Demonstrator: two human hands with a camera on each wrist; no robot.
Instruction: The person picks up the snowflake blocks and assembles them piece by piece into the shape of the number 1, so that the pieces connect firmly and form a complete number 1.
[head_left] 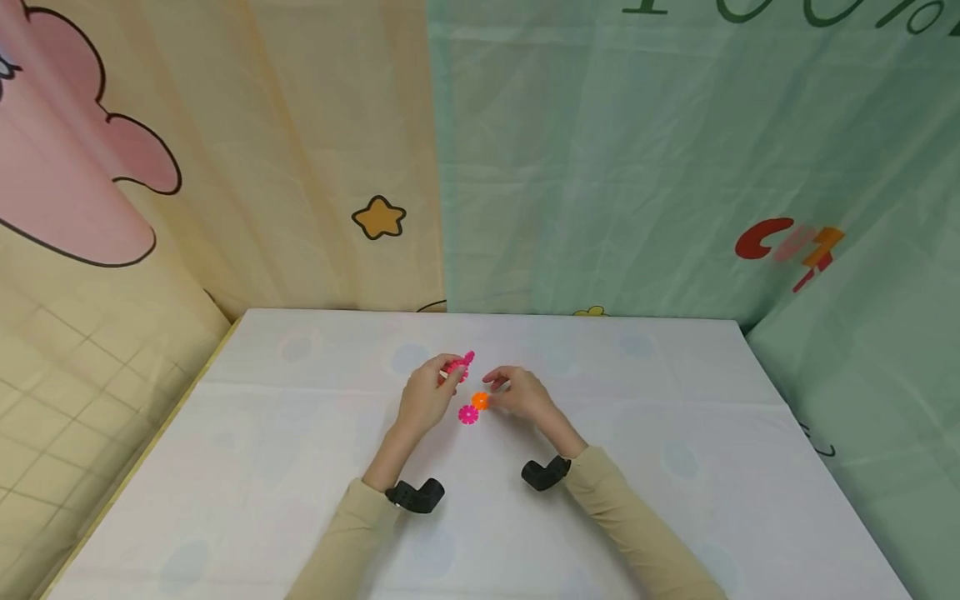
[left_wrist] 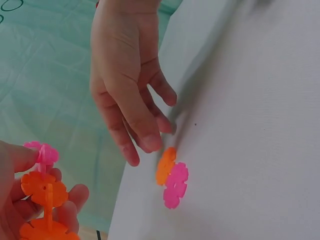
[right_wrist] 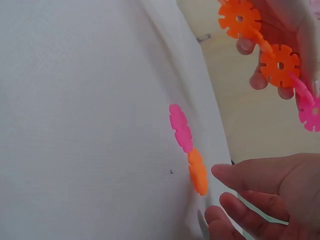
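My left hand (head_left: 423,402) pinches a chain of interlocking notched plastic discs (right_wrist: 280,65), raised above the table. Orange and pink discs alternate with connecting pieces at right angles in it; the hand hides part of the chain. On the white tabletop lie an orange notched disc (head_left: 480,402) and a pink notched disc (head_left: 468,414), their edges touching or overlapping. Just right of the orange disc is my right hand (head_left: 525,395), its fingers loosely bent and thumb apart, with nothing between them. Whether a fingertip touches the orange disc, I cannot tell.
The white table (head_left: 637,500) runs back to a cloth backdrop, yellow on the left and green (head_left: 585,167) on the right. A black wrist camera mount (head_left: 417,497) sits on the left wrist, another mount (head_left: 545,473) on the right.
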